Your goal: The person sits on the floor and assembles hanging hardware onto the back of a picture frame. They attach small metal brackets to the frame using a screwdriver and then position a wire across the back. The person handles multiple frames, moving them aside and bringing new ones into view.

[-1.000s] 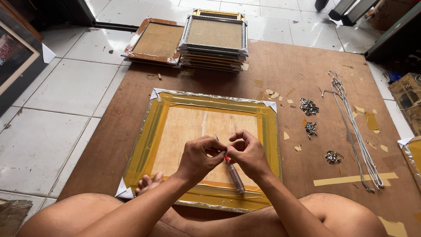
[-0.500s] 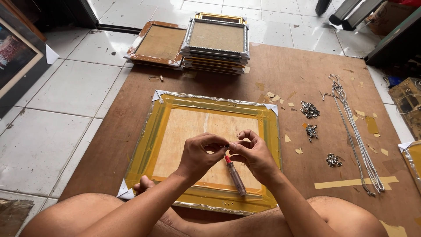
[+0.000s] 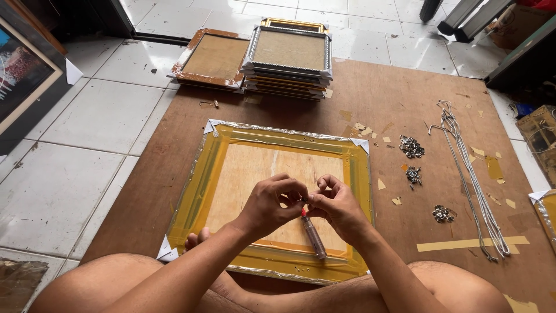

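A single head-worn camera looks steeply down and forward from close above the seated person's lap, over a face-down picture frame (image 3: 272, 197) on a brown floor board (image 3: 405, 104).

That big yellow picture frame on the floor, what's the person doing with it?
A person sits on a wooden board with a picture frame lying face down before them, its back edged in yellow tape. Both hands meet above it: the left hand and right hand pinch something tiny between their fingertips, too small to tell what. A pen-like tool with a red tip hangs under the right hand. Little piles of metal bits and white cords lie to the right, and finished frames are stacked ahead.
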